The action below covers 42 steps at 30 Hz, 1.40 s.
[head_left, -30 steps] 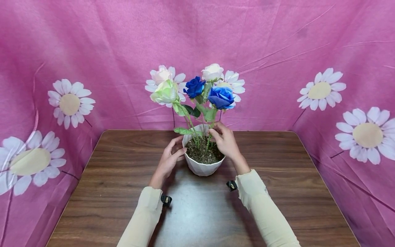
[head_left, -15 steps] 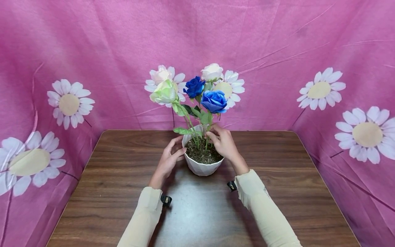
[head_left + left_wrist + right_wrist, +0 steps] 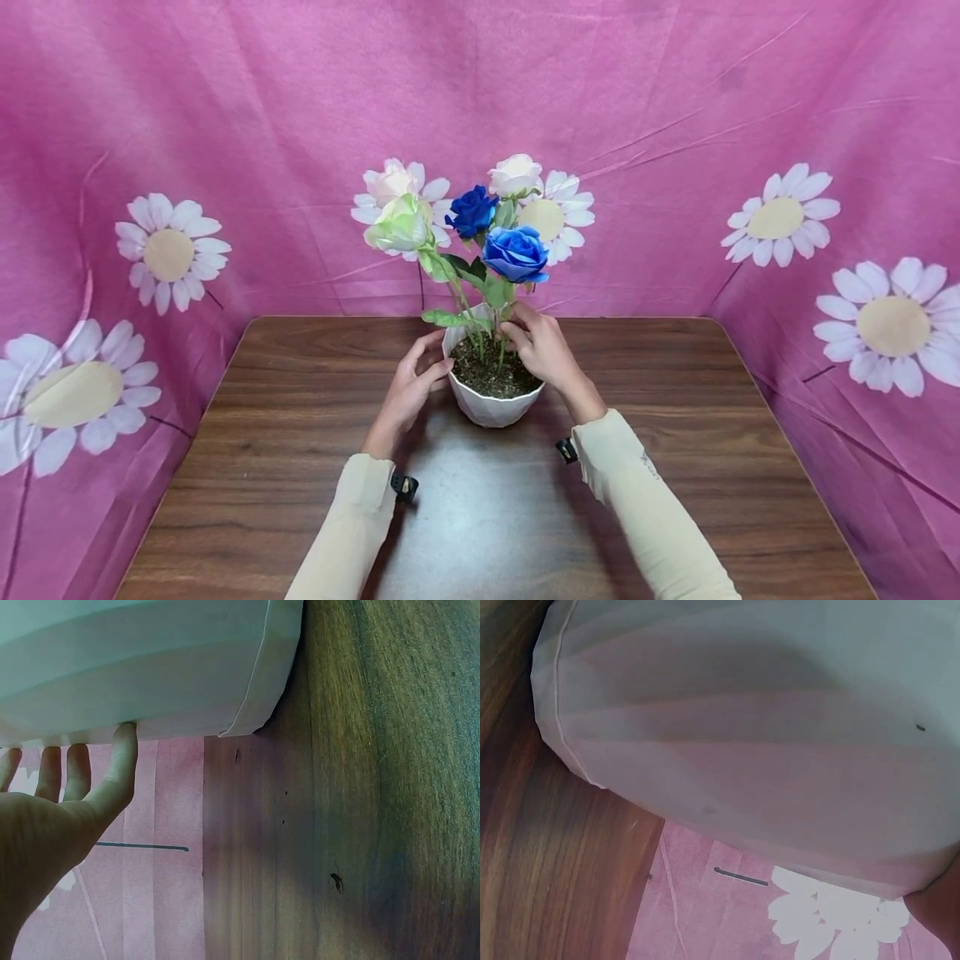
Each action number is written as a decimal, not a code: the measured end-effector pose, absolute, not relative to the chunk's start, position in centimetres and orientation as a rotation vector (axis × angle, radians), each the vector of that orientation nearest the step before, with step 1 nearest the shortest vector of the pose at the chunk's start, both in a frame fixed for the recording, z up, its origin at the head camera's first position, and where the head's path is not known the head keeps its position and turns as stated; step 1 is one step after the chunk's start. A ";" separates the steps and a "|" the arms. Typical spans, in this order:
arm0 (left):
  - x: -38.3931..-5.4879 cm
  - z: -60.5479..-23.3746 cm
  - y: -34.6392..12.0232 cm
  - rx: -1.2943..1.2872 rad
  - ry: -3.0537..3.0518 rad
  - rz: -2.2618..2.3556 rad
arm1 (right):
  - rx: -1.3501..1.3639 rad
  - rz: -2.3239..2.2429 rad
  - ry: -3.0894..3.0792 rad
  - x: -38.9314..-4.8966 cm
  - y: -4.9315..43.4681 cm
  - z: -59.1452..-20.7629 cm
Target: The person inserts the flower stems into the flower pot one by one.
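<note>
A white faceted flowerpot (image 3: pixel 495 410) filled with dark soil (image 3: pixel 491 377) stands on the table in the head view. Artificial roses rise from it. My right hand (image 3: pixel 547 348) pinches the stem of the front, lighter blue rose (image 3: pixel 516 253) low down, just over the soil; its fingertips are partly hidden behind leaves. My left hand (image 3: pixel 411 383) rests against the pot's left side, thumb at the rim. In the left wrist view its spread fingers (image 3: pixel 124 754) touch the pot wall (image 3: pixel 150 682). The right wrist view is mostly filled by the pot (image 3: pixel 765 750).
Beside the held rose are a darker blue rose (image 3: pixel 472 212), a white one (image 3: pixel 516 175), a green-white one (image 3: pixel 401 223) and a pale pink one (image 3: pixel 392 182). The brown wooden table (image 3: pixel 300 467) ends at a pink cloth (image 3: pixel 645 100) printed with daisies.
The lighter blue rose has swung left and slightly down toward the pot's middle, with my right hand shifting slightly left. My left hand and the pot stay in place.
</note>
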<state>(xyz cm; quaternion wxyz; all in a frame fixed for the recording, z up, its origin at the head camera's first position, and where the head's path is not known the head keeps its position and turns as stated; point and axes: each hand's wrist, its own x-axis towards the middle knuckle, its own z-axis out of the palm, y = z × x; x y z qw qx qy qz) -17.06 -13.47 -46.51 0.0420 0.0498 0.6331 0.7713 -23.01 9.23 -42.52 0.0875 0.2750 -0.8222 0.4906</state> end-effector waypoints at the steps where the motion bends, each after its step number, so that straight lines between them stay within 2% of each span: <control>1: -17.1 -46.6 -13.5 0.154 1.933 2.368 | 0.827 1.436 -2.464 -23.0 9.2 -42.6; 14: -17.1 -46.7 -13.5 0.159 1.927 2.386 | 0.853 1.219 -2.612 -23.1 8.9 -42.0; 29: -17.1 -46.8 -13.3 0.157 1.924 2.397 | 0.835 1.426 -2.598 -23.0 9.2 -42.0; 33: -17.3 -46.9 -13.3 0.161 1.929 2.395 | 0.848 1.353 -2.560 -23.1 9.2 -41.9; 42: -17.9 -47.5 -13.4 0.188 1.964 2.366 | 0.713 1.235 -2.525 -22.6 9.9 -41.9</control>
